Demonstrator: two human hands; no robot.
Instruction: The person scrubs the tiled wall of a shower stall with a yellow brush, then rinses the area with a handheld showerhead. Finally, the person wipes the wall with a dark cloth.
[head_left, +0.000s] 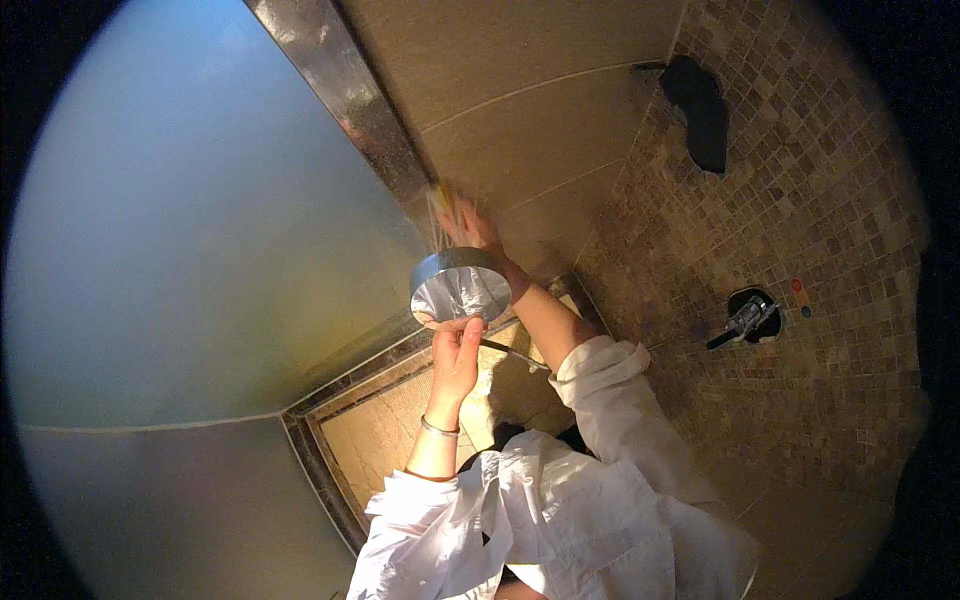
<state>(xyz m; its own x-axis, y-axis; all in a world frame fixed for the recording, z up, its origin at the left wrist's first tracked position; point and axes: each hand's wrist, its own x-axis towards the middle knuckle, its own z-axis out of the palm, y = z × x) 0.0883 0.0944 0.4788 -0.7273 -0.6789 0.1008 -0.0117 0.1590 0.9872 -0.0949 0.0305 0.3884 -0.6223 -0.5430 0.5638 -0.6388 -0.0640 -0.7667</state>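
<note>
My left hand (456, 356) grips the near rim of a round chrome shower head (461, 292), thumb up on its edge. The shower head's shiny back faces me, and thin streams of water run from its far side toward the metal frame post (375, 97). Behind the streams, my right hand (469, 225) is at the lower part of that post, its fingers blurred. A small yellow thing (442, 199) shows at its fingertips; whether the hand holds it cannot be told. A thin dark hose (514, 351) passes below the shower head.
A frosted glass panel (202, 225) fills the left. Dark stone edging (315, 457) borders the lit floor (382, 435). The right wall (847, 187) has small mosaic tiles, a chrome valve handle (750, 319), and a dark fixture (701, 112) high up.
</note>
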